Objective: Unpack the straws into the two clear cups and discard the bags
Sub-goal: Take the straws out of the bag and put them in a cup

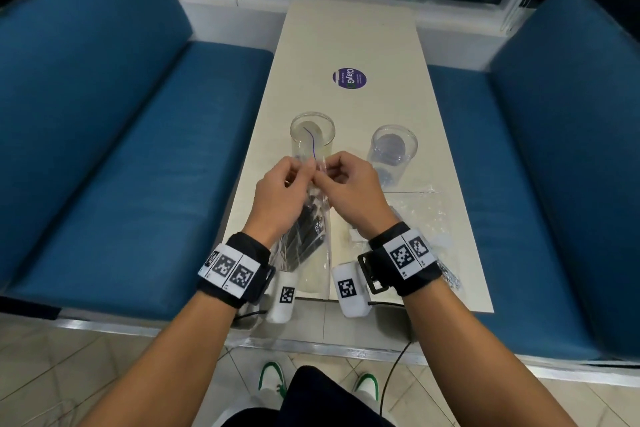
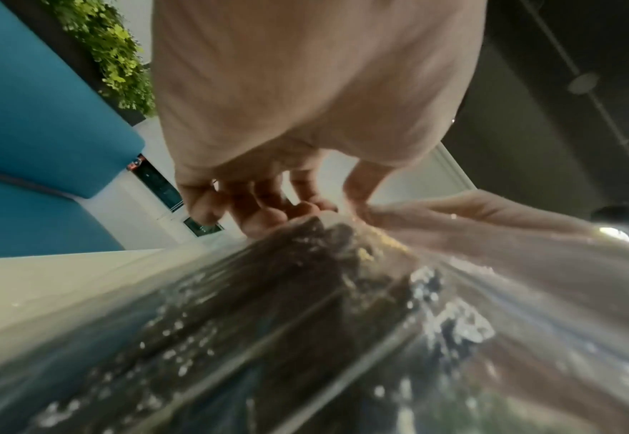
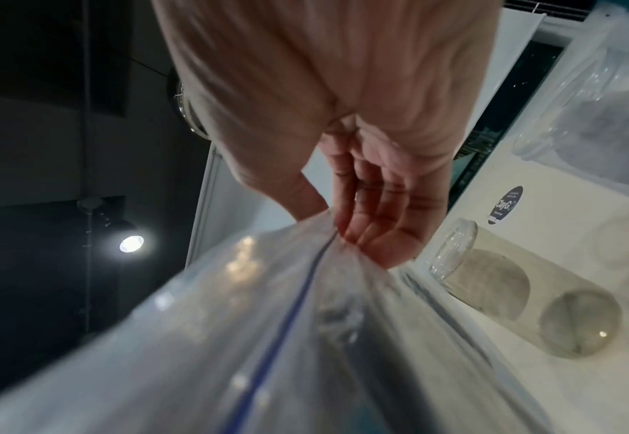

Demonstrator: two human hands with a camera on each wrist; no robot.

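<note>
Left hand: our left hand (image 1: 277, 196) pinches one lip of the clear zip bag (image 1: 320, 253) at its top edge, fingers curled in; in the left wrist view the fingertips (image 2: 265, 217) close on the plastic.
Right hand: our right hand (image 1: 353, 191) pinches the other lip, just beside the left hand; in the right wrist view the thumb and fingers (image 3: 372, 232) meet at the blue zip line.
Bag in hand: we hold it above the near end of the table (image 1: 349, 38), with its mouth up against the tall cup.
Straws: dark straws (image 1: 308, 236) lie inside the bag, below our hands; we cannot count them.
Tall cup: the tall clear cup (image 1: 312, 135) stands just beyond our hands, and the bag top covers its lower part.
Short cup: the second clear cup (image 1: 394, 149) stands to the right of the tall cup, apart from it.
Second bag: another clear bag (image 1: 424, 215) lies flat on the table nearer than the short cup, partly hidden by our right wrist.
Sticker: a round purple sticker (image 1: 349, 79) sits on the table beyond the tall cup.
Seats: blue benches (image 1: 104, 149) flank the table on both sides.
</note>
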